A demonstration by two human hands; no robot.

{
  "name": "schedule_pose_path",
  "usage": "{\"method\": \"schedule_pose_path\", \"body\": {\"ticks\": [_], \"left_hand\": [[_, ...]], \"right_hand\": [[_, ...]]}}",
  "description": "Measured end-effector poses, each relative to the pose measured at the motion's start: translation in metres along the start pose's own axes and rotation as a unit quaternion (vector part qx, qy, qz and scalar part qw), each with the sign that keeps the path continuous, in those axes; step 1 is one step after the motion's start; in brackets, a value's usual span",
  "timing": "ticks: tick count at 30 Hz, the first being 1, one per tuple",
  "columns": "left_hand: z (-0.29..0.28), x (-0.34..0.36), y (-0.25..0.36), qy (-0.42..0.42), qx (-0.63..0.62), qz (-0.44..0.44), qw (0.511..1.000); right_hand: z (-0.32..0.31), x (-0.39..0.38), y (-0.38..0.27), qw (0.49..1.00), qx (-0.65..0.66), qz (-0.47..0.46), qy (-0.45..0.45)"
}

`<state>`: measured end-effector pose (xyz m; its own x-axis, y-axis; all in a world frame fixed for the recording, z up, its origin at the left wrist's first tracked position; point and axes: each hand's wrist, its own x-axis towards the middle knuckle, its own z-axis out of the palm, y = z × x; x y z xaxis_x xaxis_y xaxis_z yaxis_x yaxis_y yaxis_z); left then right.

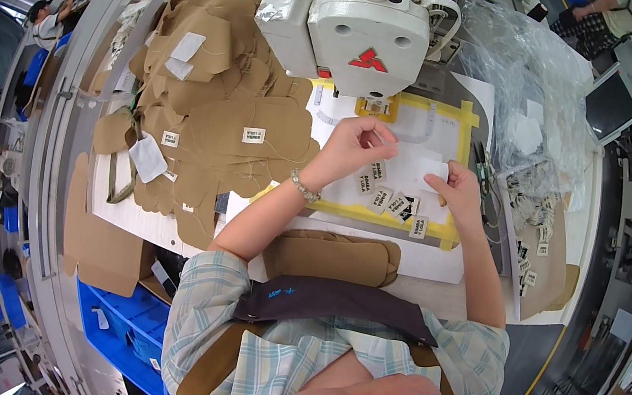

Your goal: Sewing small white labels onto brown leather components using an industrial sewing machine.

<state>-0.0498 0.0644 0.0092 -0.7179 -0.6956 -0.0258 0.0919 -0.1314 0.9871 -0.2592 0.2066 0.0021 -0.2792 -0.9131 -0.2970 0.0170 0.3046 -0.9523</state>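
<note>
My left hand (357, 146) is over the work area below the sewing machine's needle. Its fingers curl into a pinch, and anything between them is too small to make out. To its right, my right hand (457, 191) pinches a white slip of paper (430, 166) between thumb and fingers. Several small white woven labels with dark print (379, 200) lie loose below both hands, on a white sheet edged with yellow tape (465, 143). The white sewing machine (370, 37) stands just beyond my hands.
A large heap of brown cut fabric pieces (249, 125), some bearing labels, spreads to the left. A folded brown piece (331, 258) lies near my body. Clear plastic wrap (509, 71) and a cardboard tray of labels (549, 267) are at right. A blue crate (117, 331) stands lower left.
</note>
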Motion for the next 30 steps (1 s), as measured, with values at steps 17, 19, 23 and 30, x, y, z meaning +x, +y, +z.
{"method": "schedule_pose_path", "body": {"ticks": [17,19,23,30], "left_hand": [[0.007,-0.001,0.008,-0.019,-0.021,-0.047,0.999],[0.004,-0.002,0.003,-0.006,-0.036,0.008,0.999],[-0.019,-0.006,0.007,-0.031,0.296,0.268,0.917],[-0.052,-0.007,-0.009,-0.089,0.482,0.254,0.834]], "right_hand": [[0.017,0.001,-0.001,0.998,0.000,-0.046,-0.046],[0.011,0.003,-0.002,0.999,-0.009,-0.039,-0.037],[-0.022,0.007,0.003,0.996,-0.067,-0.045,0.033],[-0.031,-0.008,-0.045,0.784,-0.527,-0.216,0.246]]}}
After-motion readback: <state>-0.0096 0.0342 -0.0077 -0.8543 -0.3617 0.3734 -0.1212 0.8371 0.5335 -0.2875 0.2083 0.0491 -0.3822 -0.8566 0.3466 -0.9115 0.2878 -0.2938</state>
